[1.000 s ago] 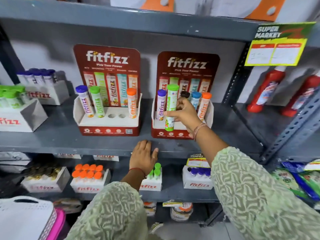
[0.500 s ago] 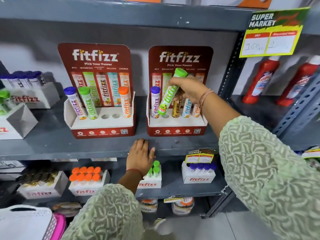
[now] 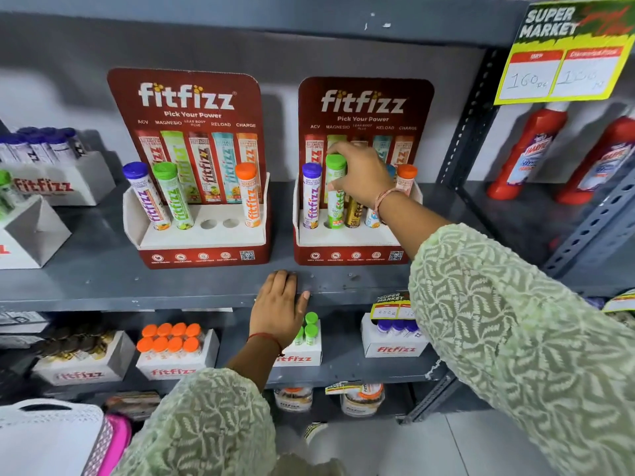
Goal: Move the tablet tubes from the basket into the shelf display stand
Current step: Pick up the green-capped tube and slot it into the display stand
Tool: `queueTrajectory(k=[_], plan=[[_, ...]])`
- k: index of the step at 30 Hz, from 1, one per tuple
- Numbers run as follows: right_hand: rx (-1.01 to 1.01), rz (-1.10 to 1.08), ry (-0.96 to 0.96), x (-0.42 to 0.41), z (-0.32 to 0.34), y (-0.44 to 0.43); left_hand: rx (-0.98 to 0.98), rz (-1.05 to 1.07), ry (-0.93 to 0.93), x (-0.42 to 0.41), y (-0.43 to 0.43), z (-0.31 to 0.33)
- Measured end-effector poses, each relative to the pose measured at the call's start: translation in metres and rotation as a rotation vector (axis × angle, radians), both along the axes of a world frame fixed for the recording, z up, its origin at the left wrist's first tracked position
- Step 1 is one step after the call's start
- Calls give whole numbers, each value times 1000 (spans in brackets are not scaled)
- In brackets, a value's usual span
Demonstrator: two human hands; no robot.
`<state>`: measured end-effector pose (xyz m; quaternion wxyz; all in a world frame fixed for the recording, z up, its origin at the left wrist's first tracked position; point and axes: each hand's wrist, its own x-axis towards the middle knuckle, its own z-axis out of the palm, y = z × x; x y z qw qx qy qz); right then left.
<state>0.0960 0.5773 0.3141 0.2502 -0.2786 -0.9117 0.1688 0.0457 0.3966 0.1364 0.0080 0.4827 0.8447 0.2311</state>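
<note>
Head view looks forward and slightly down, close to the grey shelf (image 3: 206, 290).

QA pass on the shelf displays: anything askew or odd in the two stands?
Left stand: two middle holes empty, and its purple-capped tube and green-capped tube lean left. Right stand looks full; right hand grips its green tube, roughly upright.

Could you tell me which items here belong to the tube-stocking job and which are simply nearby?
Part of the job:
- green-capped tube, held by the right hand
- right display stand
- left display stand, two holes empty
- white basket

Just nearby:
- red bottles
- price sign
- boxed orange-capped tubes
</note>
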Motion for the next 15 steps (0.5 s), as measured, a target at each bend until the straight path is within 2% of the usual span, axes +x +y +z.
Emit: queueTrajectory(k=[8, 11, 15], plan=[[57, -35, -24, -4, -3, 11, -27, -9, -1, -1, 2, -4], [106, -10, -107, -2, -10, 11, -25, -15, 2, 0, 1, -2], [335, -32, -193, -1, -16, 14, -38, -21, 17, -1, 1, -4]])
